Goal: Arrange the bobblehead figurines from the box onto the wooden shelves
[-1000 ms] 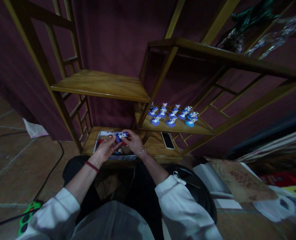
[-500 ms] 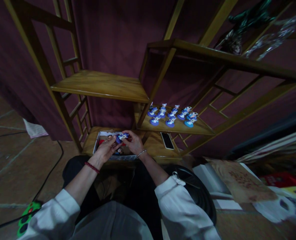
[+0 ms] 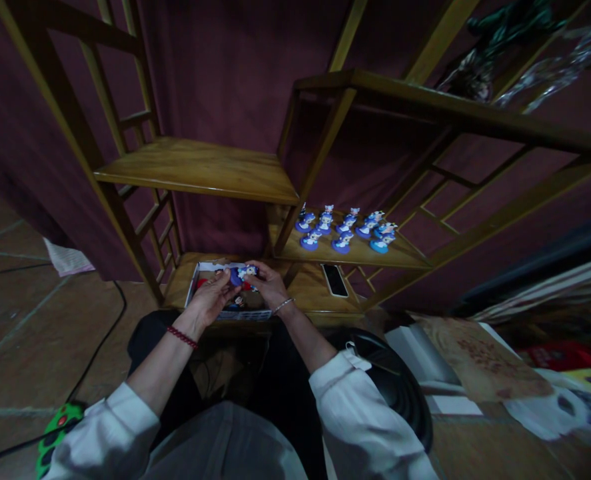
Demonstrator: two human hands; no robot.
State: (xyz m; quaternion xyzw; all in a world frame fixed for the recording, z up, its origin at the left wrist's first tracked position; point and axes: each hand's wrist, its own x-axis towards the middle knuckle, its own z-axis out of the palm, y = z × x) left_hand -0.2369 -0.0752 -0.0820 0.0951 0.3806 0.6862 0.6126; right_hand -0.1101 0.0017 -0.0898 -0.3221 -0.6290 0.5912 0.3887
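Observation:
Between both hands, over a shallow box, is a small purple-and-white figurine [image 3: 246, 272], lying on its side. My left hand [image 3: 210, 297] grips its purple base, and my right hand [image 3: 270, 287] pinches its upper part. Below them the open cardboard box [image 3: 191, 291] rests on the lowest wooden shelf; red bits and another small figure [image 3: 237, 303] show inside, partly hidden by the hands. To the right, several similar figurines [image 3: 342, 241] stand upright in rows on a slightly higher shelf [image 3: 300, 251].
A phone [image 3: 334, 280] lies on the low shelf right of my hands. An upper left shelf [image 3: 200, 167] and slanted posts frame the space. A black round stool [image 3: 400, 387] and flattened cardboard [image 3: 480, 353] are at the right. A cable and green game controller [image 3: 58, 433] lie at the left.
The figurine has turned slightly between my fingers, showing more of its purple base. Both hands stay in nearly the same place; the view has shifted a little.

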